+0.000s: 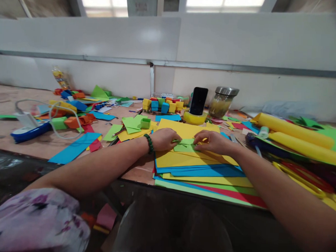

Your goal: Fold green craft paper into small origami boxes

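A small piece of green paper (184,145) with cut or folded flaps lies on a stack of coloured paper sheets (172,161), yellow on top. My left hand (166,139), with a dark green bead bracelet at the wrist, pinches the piece's left edge. From the other side my right hand (211,141) has its bent fingers closed on the right edge. Just beyond my left hand, a small open green paper box (145,123) sits on green and yellow sheets.
Several small paper boxes (165,107), a phone (198,101) on a yellow stand and a lidded glass jar (223,102) stand at the back. Yellow paper rolls (294,132) lie right. A blue power strip (31,131) with a white cable and paper scraps occupy the left.
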Action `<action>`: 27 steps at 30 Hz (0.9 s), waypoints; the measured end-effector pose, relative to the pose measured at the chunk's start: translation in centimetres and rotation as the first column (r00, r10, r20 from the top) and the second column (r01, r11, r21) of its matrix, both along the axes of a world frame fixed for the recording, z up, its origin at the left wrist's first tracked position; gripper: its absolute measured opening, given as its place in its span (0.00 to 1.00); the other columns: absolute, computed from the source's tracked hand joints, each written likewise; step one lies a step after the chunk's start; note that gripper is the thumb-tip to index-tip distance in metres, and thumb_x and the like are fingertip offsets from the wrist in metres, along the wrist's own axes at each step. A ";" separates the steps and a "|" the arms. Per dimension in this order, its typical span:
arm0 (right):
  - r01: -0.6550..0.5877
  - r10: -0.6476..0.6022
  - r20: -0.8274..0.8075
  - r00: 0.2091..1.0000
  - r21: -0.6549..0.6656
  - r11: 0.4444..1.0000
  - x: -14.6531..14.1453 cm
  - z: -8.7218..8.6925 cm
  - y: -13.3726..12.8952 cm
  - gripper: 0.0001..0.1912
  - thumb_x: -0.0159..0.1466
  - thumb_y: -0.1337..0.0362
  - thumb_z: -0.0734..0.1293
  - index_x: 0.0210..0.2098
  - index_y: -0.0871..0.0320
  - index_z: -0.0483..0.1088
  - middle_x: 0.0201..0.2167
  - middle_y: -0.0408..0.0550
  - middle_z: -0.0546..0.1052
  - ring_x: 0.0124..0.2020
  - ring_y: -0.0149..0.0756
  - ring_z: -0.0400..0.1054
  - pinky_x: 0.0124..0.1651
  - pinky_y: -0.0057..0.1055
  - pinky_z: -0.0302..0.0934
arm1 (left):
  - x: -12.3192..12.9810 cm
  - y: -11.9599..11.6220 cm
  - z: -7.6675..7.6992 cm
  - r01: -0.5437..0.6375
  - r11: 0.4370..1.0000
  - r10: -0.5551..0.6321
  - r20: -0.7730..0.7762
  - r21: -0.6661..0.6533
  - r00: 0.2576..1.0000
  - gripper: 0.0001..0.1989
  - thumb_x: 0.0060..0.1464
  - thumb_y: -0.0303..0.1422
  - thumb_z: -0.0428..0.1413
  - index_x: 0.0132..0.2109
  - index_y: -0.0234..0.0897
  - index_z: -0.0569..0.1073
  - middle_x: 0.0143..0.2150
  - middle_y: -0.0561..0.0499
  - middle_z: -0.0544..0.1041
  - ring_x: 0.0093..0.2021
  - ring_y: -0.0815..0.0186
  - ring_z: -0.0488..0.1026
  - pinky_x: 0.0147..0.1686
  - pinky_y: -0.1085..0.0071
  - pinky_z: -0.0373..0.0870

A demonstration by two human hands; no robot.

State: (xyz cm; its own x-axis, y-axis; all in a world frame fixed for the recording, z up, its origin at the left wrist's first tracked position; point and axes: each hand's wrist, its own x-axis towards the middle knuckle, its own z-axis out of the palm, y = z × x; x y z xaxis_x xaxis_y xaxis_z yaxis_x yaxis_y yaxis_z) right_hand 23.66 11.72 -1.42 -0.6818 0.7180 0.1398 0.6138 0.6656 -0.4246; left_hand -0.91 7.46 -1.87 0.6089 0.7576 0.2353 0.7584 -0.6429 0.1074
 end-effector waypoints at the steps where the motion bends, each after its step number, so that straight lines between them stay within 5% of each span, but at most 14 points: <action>1: 0.004 -0.004 0.008 1.000 0.008 1.000 0.0 0.1 -0.1 0.14 0.53 0.51 0.70 0.32 0.54 0.77 0.40 0.49 0.77 0.41 0.41 0.70 0.45 0.37 0.63 | 0.0 0.0 0.0 0.010 1.000 -0.010 -0.012 0.012 1.000 0.15 0.56 0.32 0.51 0.47 0.40 0.79 0.39 0.45 0.80 0.40 0.61 0.75 0.39 0.69 0.68; 8: 0.009 -0.010 0.065 0.998 0.012 1.000 -0.5 1.4 -1.5 0.23 0.51 0.44 0.71 0.36 0.55 0.76 0.43 0.51 0.76 0.41 0.43 0.71 0.45 0.38 0.64 | -0.2 1.0 -0.7 -0.096 0.994 0.105 0.221 -0.051 0.970 0.20 0.55 0.25 0.48 0.53 0.37 0.75 0.45 0.45 0.80 0.43 0.63 0.75 0.46 0.68 0.69; 12: 0.006 -0.004 -0.022 1.000 0.070 0.998 -0.5 1.4 -1.4 0.17 0.53 0.48 0.70 0.34 0.54 0.78 0.45 0.51 0.74 0.44 0.43 0.70 0.48 0.39 0.63 | -0.1 1.4 -1.0 -0.136 0.983 0.169 0.332 -0.121 0.928 0.24 0.55 0.24 0.48 0.59 0.33 0.70 0.43 0.45 0.80 0.42 0.64 0.75 0.47 0.68 0.70; 18: 0.030 -0.013 -0.088 0.996 0.197 0.980 -0.5 1.6 -1.3 0.12 0.56 0.52 0.69 0.29 0.53 0.78 0.32 0.49 0.73 0.34 0.39 0.68 0.38 0.36 0.63 | 0.2 1.1 -1.1 -0.204 0.973 0.227 0.262 -0.110 0.938 0.30 0.53 0.22 0.48 0.64 0.31 0.62 0.43 0.45 0.79 0.42 0.62 0.74 0.47 0.67 0.70; 27: 0.019 -0.011 -0.125 0.992 0.067 0.998 -0.9 2.0 -2.1 0.09 0.56 0.55 0.68 0.26 0.53 0.74 0.29 0.46 0.77 0.32 0.38 0.69 0.37 0.35 0.62 | -0.1 0.8 -1.0 -0.290 0.954 0.297 0.111 -0.070 0.948 0.33 0.53 0.29 0.50 0.66 0.32 0.54 0.49 0.41 0.75 0.48 0.57 0.72 0.46 0.66 0.69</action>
State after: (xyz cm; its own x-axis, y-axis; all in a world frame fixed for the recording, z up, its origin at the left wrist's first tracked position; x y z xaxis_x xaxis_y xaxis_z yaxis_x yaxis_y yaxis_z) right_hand 22.78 9.67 0.56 -0.6453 0.7142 0.2712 0.5693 0.6863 -0.4526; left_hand -1.05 8.29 -2.90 0.3278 0.9118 0.2473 0.8925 -0.3847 0.2356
